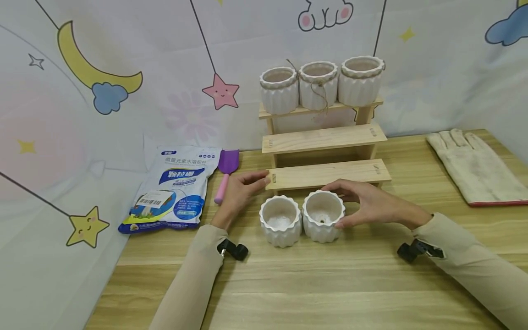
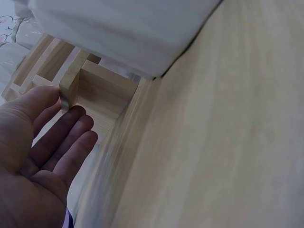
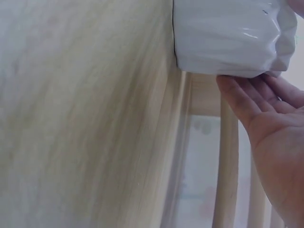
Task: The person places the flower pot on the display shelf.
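Observation:
Two white scalloped flowerpots stand side by side on the table in front of a three-tier wooden plant stand (image 1: 326, 176). My right hand (image 1: 369, 204) grips the right flowerpot (image 1: 323, 215), thumb at its near side and fingers behind. In the right wrist view the fingers (image 3: 244, 102) lie against the wall of this pot (image 3: 228, 35). The left flowerpot (image 1: 280, 222) stands beside it. My left hand (image 1: 241, 190) pinches the left end of the lowest shelf; in the left wrist view the board end (image 2: 71, 85) sits between thumb and fingers.
Three white pots with twine, the middle one (image 1: 318, 85) among them, stand on the top tier. At left lie a fertilizer bag (image 1: 173, 188) and a purple shovel with a pink handle (image 1: 222, 183). A work glove (image 1: 478, 167) lies at right. A printed cloth hangs behind.

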Motion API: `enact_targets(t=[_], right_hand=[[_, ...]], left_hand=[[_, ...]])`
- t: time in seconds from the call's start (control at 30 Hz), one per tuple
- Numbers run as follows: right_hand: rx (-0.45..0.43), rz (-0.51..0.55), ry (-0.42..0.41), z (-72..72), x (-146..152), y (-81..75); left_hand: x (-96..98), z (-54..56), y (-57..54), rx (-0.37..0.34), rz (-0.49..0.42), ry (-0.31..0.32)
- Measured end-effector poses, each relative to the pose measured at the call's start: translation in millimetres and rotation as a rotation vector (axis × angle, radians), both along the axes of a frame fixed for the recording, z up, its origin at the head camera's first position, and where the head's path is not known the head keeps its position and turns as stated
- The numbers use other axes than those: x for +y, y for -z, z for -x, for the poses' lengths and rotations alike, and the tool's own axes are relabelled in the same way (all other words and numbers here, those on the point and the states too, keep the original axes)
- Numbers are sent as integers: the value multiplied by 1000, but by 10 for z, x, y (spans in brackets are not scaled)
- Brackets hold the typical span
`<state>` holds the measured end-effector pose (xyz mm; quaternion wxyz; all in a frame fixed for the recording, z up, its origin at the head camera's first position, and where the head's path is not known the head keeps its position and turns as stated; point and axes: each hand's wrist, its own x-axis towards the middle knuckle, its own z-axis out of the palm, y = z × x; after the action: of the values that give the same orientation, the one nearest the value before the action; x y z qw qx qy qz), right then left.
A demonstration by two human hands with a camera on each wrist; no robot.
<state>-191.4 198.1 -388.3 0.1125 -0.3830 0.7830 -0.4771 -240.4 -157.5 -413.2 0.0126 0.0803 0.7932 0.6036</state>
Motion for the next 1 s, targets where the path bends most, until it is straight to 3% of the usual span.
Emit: enact_targets(t=[1.0], right_hand=[[81, 29, 17, 14, 2, -29]], left_hand=[[-8, 10, 3, 30, -2, 8]])
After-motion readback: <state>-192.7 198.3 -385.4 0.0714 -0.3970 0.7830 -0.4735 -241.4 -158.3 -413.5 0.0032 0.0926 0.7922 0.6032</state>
